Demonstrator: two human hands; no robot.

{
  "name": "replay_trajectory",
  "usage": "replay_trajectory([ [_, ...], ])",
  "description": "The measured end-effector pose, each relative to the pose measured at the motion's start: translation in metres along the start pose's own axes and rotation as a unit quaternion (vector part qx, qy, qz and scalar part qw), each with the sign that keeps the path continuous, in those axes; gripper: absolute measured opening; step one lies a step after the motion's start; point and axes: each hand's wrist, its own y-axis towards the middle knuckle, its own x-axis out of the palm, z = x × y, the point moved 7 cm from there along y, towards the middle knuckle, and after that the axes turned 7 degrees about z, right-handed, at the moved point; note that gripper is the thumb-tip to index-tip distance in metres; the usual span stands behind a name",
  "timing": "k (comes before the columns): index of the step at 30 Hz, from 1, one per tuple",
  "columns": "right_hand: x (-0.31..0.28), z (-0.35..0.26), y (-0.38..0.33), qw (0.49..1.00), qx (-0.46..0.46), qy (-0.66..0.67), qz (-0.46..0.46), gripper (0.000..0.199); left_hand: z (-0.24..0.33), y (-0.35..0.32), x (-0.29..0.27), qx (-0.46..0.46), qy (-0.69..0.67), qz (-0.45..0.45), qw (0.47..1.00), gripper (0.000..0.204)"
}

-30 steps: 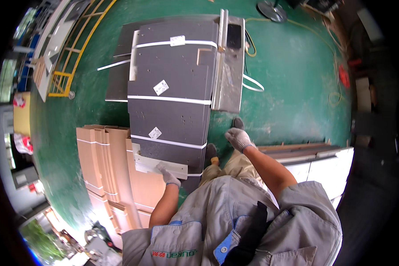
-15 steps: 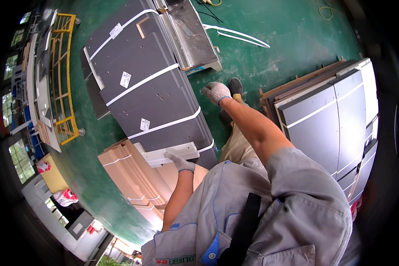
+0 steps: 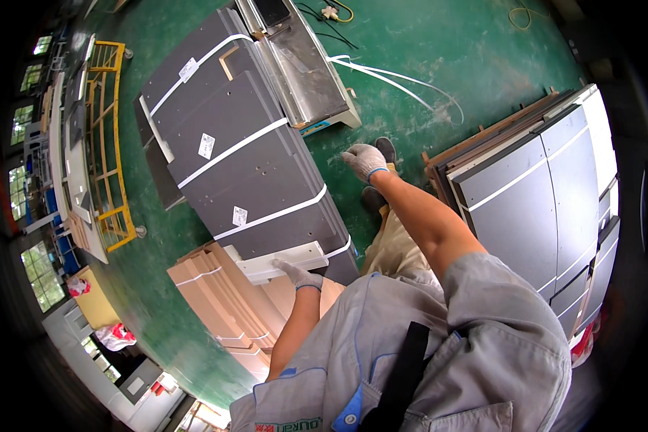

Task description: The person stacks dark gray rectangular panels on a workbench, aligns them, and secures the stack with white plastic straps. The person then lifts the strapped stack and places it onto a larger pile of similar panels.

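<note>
i have the left hand [image 3: 297, 276] with gloved fingers on the near edge of a white strip [image 3: 301, 255], which lies across the near end of the strapped grey panels [image 3: 243, 174]; i cannot tell whether it's pinched from below. my right hand [image 3: 366, 160] hangs over the green floor [image 3: 410, 43], gloved fingers curled together, near the shoes [image 3: 373, 199].

I see one white board [image 3: 281, 261], long, narrow and flat, small dark holes near its right end. Left hand [image 3: 298, 276] has it by the near edge. Sits crosswise over the near end of the grey panel stack [image 3: 252, 180], right end higher in view; can't tell if touching.
</note>
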Motion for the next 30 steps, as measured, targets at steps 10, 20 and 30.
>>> replay_trajectory([
  [10, 0.065, -0.046, 0.034, 1.000, 0.010, 0.016, -0.019, 0.051, 0.001, -0.001, 0.003, 0.021, 0.023, -0.027, 0.999, 0.105],
  [20, 0.104, -0.065, 0.075, 0.993, 0.082, -0.076, -0.041, 0.060, 0.002, 0.021, -0.033, 0.054, 0.067, 0.001, 0.996, 0.118],
  [30, 0.098, -0.067, 0.081, 0.993, 0.113, -0.004, -0.035, 0.053, 0.008, 0.009, -0.030, 0.041, 0.133, 0.112, 0.984, 0.116],
])
